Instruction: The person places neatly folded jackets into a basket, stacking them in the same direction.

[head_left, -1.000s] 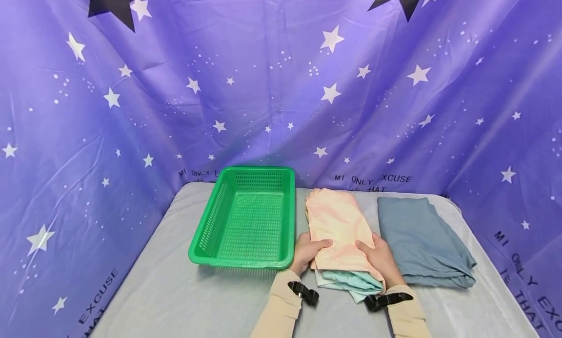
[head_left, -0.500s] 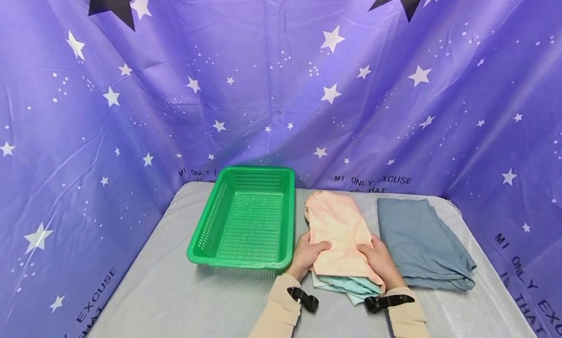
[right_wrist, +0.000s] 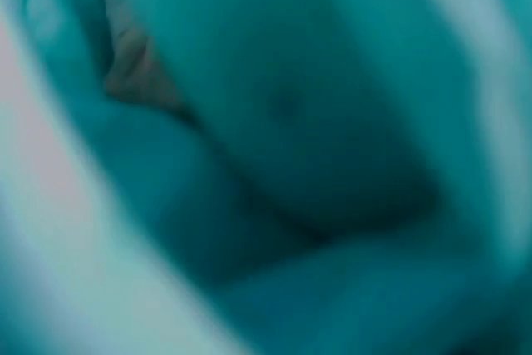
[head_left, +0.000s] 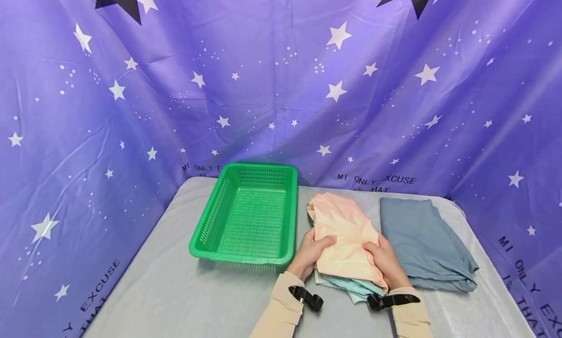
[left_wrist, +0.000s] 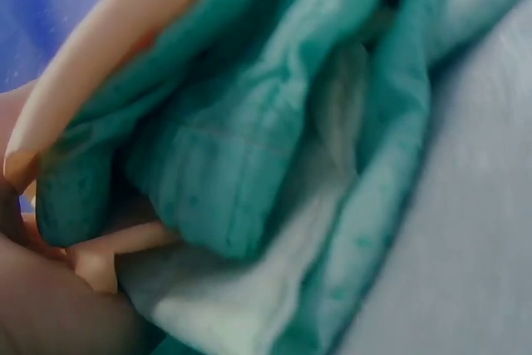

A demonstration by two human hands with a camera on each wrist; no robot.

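Between both hands is a bundle of folded peach cloth [head_left: 347,230]. Teal cloth [head_left: 351,282] sticks out from under its near edge. My left hand [head_left: 310,250] grips the left side, its thumb lying on the peach face and its other fingers mostly hidden below. On the opposite side my right hand [head_left: 388,261] grips likewise, thumb on top. In the left wrist view, loose teal folds [left_wrist: 241,155] with a pale layer hang beside the left hand [left_wrist: 50,305]. Blurred teal fabric [right_wrist: 283,106] fills most of the right wrist view.
A green perforated plastic basket [head_left: 293,216] stands left of the bundle, with nothing in it. On the right lies a folded blue-grey cloth [head_left: 423,243]. Everything is on a grey-covered table [head_left: 175,284], with a purple star-patterned curtain [head_left: 263,84] behind it.
Both hands keep their grip. The bundle's far end has sunk slightly and its top has become more wrinkled. The head view has shifted a little.
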